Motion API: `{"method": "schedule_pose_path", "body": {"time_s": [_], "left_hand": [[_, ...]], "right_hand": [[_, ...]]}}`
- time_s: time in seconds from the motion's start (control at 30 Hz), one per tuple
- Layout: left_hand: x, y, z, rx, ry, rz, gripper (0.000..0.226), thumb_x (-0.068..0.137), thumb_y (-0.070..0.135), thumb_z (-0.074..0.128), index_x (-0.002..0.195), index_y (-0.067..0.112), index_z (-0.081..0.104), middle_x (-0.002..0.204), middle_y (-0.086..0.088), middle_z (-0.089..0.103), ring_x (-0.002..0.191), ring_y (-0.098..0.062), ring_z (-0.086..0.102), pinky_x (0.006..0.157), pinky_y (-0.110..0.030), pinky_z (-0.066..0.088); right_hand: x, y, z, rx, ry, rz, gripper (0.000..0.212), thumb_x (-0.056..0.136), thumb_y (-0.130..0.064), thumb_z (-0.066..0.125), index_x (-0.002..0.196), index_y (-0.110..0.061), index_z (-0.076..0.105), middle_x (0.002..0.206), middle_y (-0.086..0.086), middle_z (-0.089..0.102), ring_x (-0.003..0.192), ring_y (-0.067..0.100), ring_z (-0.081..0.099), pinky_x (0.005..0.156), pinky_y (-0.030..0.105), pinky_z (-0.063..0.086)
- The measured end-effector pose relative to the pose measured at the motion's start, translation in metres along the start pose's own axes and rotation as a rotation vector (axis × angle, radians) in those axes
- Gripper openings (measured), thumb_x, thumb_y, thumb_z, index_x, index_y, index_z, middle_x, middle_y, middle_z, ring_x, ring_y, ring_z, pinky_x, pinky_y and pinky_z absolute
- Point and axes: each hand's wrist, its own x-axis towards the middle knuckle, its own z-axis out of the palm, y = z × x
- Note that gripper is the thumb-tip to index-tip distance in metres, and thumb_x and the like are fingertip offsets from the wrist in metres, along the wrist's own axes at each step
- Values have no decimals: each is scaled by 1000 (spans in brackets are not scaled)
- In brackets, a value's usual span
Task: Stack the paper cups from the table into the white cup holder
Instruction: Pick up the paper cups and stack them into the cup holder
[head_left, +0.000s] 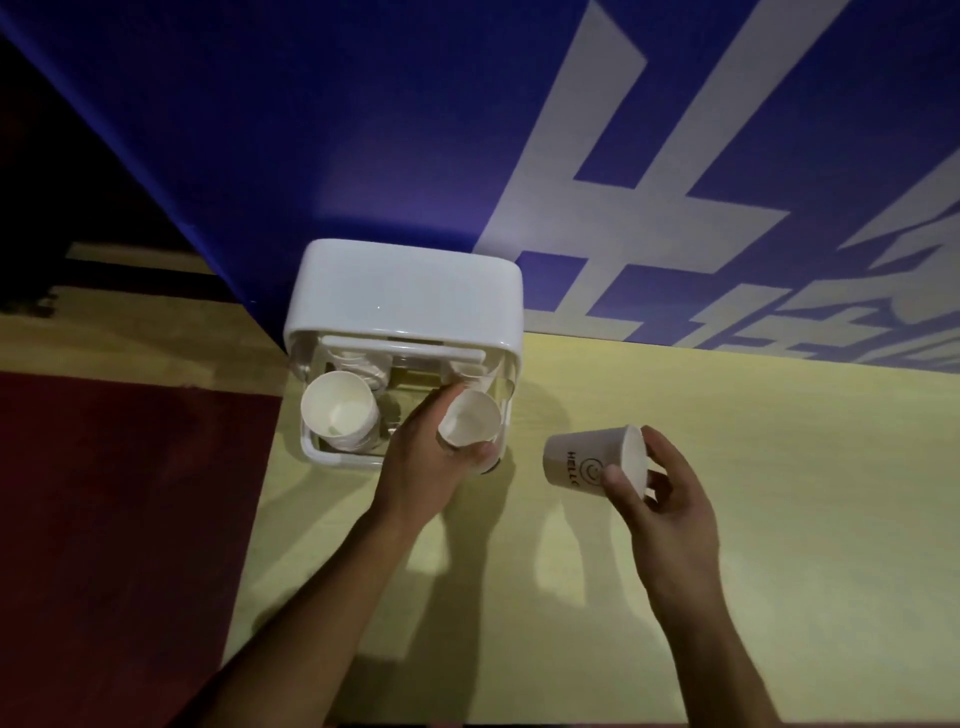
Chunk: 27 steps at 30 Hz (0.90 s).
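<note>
Head view: one cup at the holder, a second waiting.
The left hand (426, 462) grips a plain white paper cup (470, 422), mouth up, over a slot of the glossy, round-cornered white plastic cup holder (405, 296); left of that hand a stack of nested cups (340, 415) fills the other slot. The right hand (670, 504) pinches a printed white paper cup (584, 460) by its rolled rim, tilted sideways above the matt yellow table (753, 519). Next, probably: release, then turn the printed cup upright and nest it.
</note>
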Motion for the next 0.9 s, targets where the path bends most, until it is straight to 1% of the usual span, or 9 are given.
{"method": "schedule_pose_path", "body": {"time_s": [0.07, 0.2, 0.27, 0.37, 0.43, 0.5, 0.6, 0.73, 0.9], "left_hand": [[3, -5, 5, 37, -12, -27, 81, 70, 34, 92, 143, 34, 56, 135, 15, 64, 122, -4, 57, 99, -27, 49], [3, -11, 9, 15, -26, -74, 85, 64, 41, 95, 140, 39, 56, 129, 18, 67, 115, -6, 62, 94, -36, 56], [2, -12, 6, -62, -70, -91, 88, 62, 51, 91, 141, 44, 53, 129, 19, 67, 116, -8, 64, 92, -40, 59], [-4, -14, -2, -96, -108, -108, 100, 62, 39, 94, 148, 45, 42, 132, 21, 63, 120, -3, 62, 96, -38, 57], [-10, -15, -7, -75, -111, -123, 106, 64, 37, 95, 151, 47, 35, 139, 22, 58, 125, 1, 56, 102, -35, 53], [-15, -17, -11, -71, -136, -150, 109, 63, 43, 92, 153, 49, 30, 145, 22, 53, 132, -1, 51, 107, -37, 50], [-18, -17, -12, -85, -192, -165, 105, 66, 44, 89, 152, 51, 30, 142, 22, 56, 131, -2, 54, 106, -41, 50], [-20, -18, -10, -109, -197, -143, 98, 73, 25, 87, 152, 50, 33, 141, 23, 58, 127, 0, 57, 105, -41, 52], [-23, -25, -6, -116, -190, -140, 96, 76, 29, 85, 153, 50, 31, 142, 22, 57, 127, -3, 58, 104, -43, 53]], "right_hand": [[4, -7, 11, -54, -22, -51, 77, 68, -56, 86, 137, -39, 56, 131, -9, 64, 110, 13, 66, 83, 30, 57], [10, -23, 50, -119, -85, -216, 84, 65, -45, 92, 139, -30, 55, 134, -18, 59, 114, 1, 60, 84, 16, 52], [13, -24, 71, -149, -123, -331, 79, 66, -43, 93, 134, -28, 56, 130, -18, 59, 116, 6, 59, 86, 19, 51], [21, -11, 95, -205, -163, -425, 74, 68, -37, 94, 130, -26, 57, 125, -15, 59, 116, 11, 58, 88, 27, 51], [27, 1, 106, -236, -179, -419, 76, 66, -38, 94, 131, -25, 57, 125, -15, 58, 118, 9, 56, 91, 30, 51], [31, 12, 114, -265, -196, -407, 80, 65, -44, 92, 134, -24, 57, 128, -15, 56, 121, 7, 52, 98, 29, 48], [35, 23, 126, -305, -227, -369, 82, 69, -53, 86, 141, -27, 54, 136, -14, 57, 126, 6, 48, 105, 32, 44], [34, 30, 132, -236, -264, -265, 77, 77, -48, 84, 144, -37, 49, 138, -20, 56, 129, -1, 50, 107, 32, 46], [33, 36, 132, -210, -284, -207, 76, 78, -40, 86, 145, -38, 49, 139, -24, 56, 128, -4, 51, 105, 27, 46]]}}
